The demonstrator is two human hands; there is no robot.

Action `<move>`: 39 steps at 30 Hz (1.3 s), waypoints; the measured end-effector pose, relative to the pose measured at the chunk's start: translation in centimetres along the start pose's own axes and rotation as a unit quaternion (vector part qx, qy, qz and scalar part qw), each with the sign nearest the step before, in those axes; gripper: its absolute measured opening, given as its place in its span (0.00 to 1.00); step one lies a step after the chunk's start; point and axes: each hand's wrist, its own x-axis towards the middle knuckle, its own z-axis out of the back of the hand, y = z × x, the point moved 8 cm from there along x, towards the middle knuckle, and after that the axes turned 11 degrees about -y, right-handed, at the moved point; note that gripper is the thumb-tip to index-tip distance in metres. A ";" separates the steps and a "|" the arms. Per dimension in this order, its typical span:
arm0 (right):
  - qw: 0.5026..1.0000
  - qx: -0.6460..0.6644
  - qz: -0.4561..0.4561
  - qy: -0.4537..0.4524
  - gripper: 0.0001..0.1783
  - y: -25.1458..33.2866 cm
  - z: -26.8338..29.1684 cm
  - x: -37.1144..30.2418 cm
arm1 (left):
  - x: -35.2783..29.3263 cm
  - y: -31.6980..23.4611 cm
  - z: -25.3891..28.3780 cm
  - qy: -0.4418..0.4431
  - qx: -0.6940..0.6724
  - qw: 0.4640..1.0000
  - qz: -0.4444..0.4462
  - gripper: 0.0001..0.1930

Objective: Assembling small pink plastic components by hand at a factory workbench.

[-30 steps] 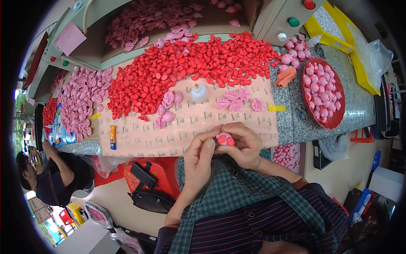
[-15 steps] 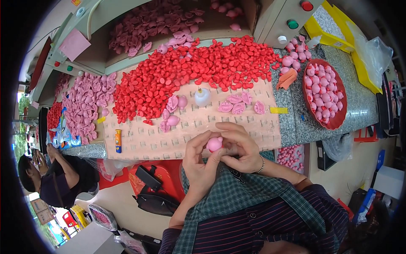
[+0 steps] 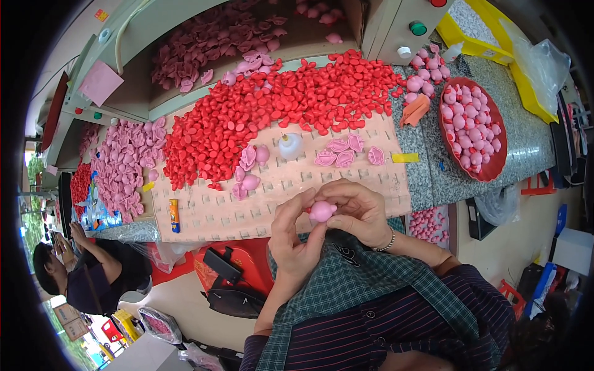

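Close in front of me, over the near edge of the mat, my left hand (image 3: pixel 293 234) and my right hand (image 3: pixel 360 213) hold one small round pink plastic piece (image 3: pixel 322 211) between their fingertips. A bit of red shows at its left side, by the left fingers. Small knobs stick out from its round body. Beyond the hands stands a white round bottle (image 3: pixel 289 146) with a thin tip. Pink petal-edged shells (image 3: pixel 344 151) lie right of it, and pink round pieces (image 3: pixel 250 182) lie to its left.
A broad heap of red plastic pieces (image 3: pixel 278 99) covers the mat's far side. Pink shells (image 3: pixel 127 164) pile up at the left. A red bowl (image 3: pixel 499 162) of pink-and-red pieces stands right, near a yellow bin (image 3: pixel 529 102). Another person (image 3: pixel 99 266) sits at the left.
The pink piece has been turned in my fingers: its red part, at the lower side before, now shows at the left. Both hands keep hold of it. The whole view has shifted slightly.
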 end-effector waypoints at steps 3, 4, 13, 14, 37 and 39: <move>0.998 -0.052 0.040 0.022 0.20 0.8 -0.2 0.0 | 0.8 -0.7 -0.2 0.021 0.047 0.999 -0.016 0.24; 0.999 -0.039 0.019 0.010 0.17 0.7 -0.1 0.0 | 1.0 -1.0 -0.1 0.017 0.069 0.997 -0.031 0.21; 0.999 -0.020 -0.003 -0.039 0.10 -0.4 0.6 -0.7 | 0.9 -1.3 0.1 0.033 0.085 0.995 -0.049 0.19; 0.999 -0.018 0.006 -0.040 0.10 -0.5 0.7 -0.7 | 0.8 -1.3 0.1 0.032 0.086 0.995 -0.049 0.19; 0.999 -0.032 0.004 0.008 0.17 -0.7 0.4 -0.5 | -0.8 1.4 0.9 0.019 -0.151 0.982 0.113 0.07; 0.999 -0.035 0.011 0.014 0.17 -0.7 0.3 -0.5 | -0.9 1.5 1.0 0.016 -0.151 0.981 0.116 0.07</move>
